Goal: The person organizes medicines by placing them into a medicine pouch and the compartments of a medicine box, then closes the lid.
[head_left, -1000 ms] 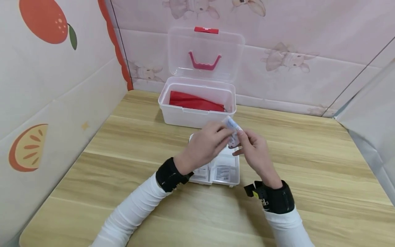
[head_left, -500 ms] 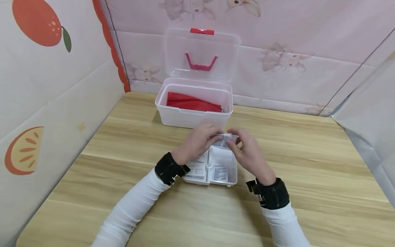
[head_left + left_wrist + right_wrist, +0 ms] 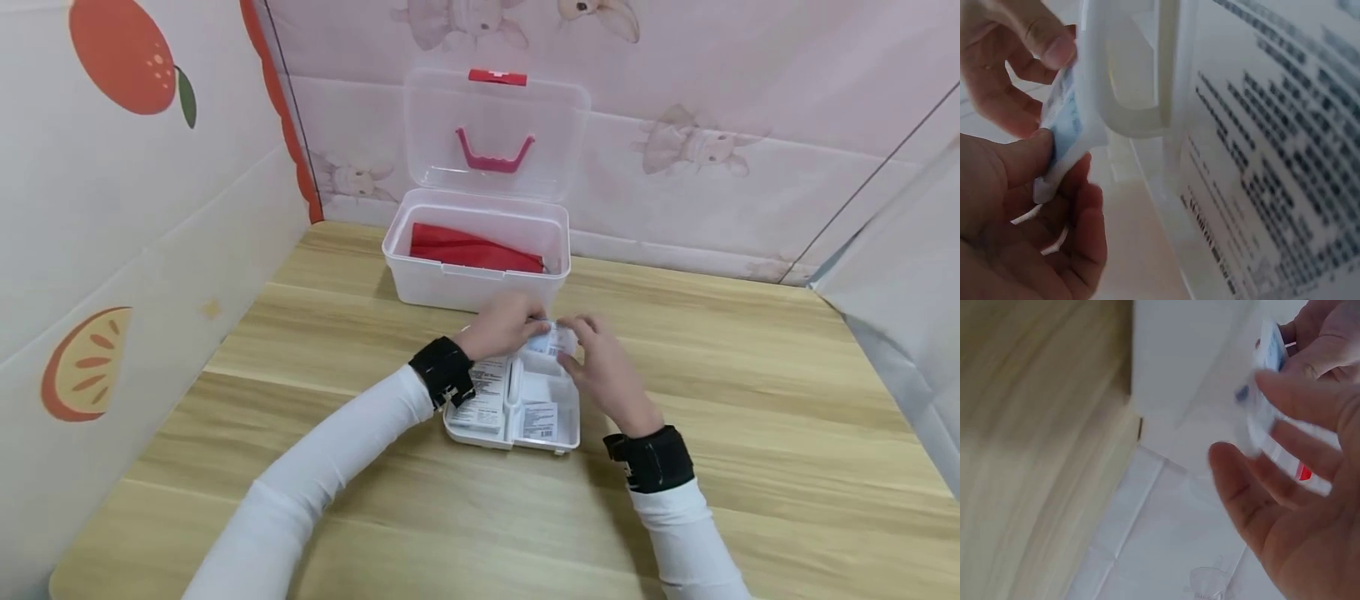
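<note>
A small white-and-blue packet (image 3: 559, 340) is over the far right compartment of a white divided tray (image 3: 546, 387). My left hand (image 3: 501, 323) pinches one end of this packet between thumb and fingers, plain in the left wrist view, where the packet (image 3: 1065, 128) stands on edge beside the tray's handle-like part. At the other end, my right hand (image 3: 609, 371) holds it between thumb and fingers; the right wrist view blurs the contact. Printed white packs (image 3: 483, 396) fill the tray's left side. Another printed packet (image 3: 539, 421) lies in the near right compartment.
Behind the tray stands a translucent box (image 3: 480, 287) with its lid (image 3: 495, 108) raised and a red cloth-like item (image 3: 476, 248) inside. Bare wooden tabletop (image 3: 750, 400) surrounds both. Fabric-like printed walls (image 3: 697, 208) border the table at the back and sides.
Both hands have lowered the packet from above the tray to its far right compartment. The left wrist has shifted a little forward and right. The view has shifted slightly.
</note>
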A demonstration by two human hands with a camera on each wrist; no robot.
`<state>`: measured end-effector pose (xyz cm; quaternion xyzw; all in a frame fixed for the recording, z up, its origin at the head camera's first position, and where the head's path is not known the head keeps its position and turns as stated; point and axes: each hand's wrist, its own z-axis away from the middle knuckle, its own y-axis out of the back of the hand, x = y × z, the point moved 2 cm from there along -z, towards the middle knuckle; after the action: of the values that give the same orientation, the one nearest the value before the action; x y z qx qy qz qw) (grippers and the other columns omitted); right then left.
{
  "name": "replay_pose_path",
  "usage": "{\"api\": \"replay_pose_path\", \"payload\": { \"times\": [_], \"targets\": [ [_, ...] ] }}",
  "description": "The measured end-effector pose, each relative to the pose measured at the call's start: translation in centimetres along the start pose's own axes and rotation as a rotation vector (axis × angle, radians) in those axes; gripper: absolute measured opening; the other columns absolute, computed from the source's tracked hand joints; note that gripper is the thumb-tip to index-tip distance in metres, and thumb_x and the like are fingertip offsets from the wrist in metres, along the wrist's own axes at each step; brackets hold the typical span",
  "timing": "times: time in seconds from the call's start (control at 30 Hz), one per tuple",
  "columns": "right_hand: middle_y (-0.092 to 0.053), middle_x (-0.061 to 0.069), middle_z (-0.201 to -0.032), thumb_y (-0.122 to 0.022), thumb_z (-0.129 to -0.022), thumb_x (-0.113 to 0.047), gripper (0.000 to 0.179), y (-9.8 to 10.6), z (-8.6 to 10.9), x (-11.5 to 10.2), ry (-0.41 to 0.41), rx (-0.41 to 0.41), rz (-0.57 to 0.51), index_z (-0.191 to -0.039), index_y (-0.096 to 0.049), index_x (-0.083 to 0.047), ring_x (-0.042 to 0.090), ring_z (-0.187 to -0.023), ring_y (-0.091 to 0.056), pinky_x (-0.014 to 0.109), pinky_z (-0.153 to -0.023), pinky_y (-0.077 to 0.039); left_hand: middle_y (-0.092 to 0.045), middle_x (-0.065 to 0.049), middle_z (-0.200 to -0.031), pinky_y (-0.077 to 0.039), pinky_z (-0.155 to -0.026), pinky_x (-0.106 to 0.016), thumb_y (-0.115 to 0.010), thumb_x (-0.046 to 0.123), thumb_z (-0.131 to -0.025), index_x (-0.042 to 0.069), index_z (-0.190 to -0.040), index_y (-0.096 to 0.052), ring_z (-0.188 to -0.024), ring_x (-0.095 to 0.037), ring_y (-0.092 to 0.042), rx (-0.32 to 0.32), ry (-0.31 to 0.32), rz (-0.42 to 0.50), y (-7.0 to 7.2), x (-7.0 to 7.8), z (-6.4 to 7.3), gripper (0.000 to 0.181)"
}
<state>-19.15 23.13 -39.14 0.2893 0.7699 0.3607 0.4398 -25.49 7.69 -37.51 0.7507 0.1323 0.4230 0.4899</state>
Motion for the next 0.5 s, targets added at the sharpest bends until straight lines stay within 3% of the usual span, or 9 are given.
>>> {"api": "replay_pose_path", "payload": {
  "times": [0.17,0.3,0.5],
  "targets": [
    [-0.055,0.022,-0.116,-0.069,-0.078,-0.005,0.045,-0.9,0.1,0.5,0.029,-0.076,0.092,-0.119,-0.055,0.002,0.034,-0.108,-0.047,0.05,-0.092,-0.043,-0.063,-0.003,-0.071,-0.038,-0.061,-0.025,-0.064,0.02,-0.086,0.008,-0.085,-0.071,-0.068,-0.017,-0.049,-0.063,0.053,-0.028,-0.9,-0.6,-0.8,0.014],
    [-0.057,0.023,-0.115,-0.069,-0.076,-0.002,0.043,-1.2,0.2,0.7,0.04,-0.119,0.119,-0.117,-0.056,0.005,0.036,-0.107,-0.049,0.051,-0.092,-0.043,-0.063,-0.003,-0.07,-0.038,-0.06,-0.024,-0.065,0.018,-0.085,0.008,-0.083,-0.072,-0.067,-0.016,-0.05,-0.105,0.035,-0.035,-1.2,-0.8,-1.2,0.012],
    [-0.061,0.022,-0.112,-0.067,-0.079,-0.002,0.036,-1.6,0.3,0.8,0.025,-0.207,0.097,-0.114,-0.059,0.005,0.032,-0.104,-0.054,0.048,-0.087,-0.048,-0.066,0.0,-0.074,-0.043,-0.064,-0.026,-0.067,0.022,-0.084,0.011,-0.085,-0.072,-0.07,-0.014,-0.051,-0.176,0.0,-0.181,-1.5,-0.9,-1.4,0.012]
  ]
}}
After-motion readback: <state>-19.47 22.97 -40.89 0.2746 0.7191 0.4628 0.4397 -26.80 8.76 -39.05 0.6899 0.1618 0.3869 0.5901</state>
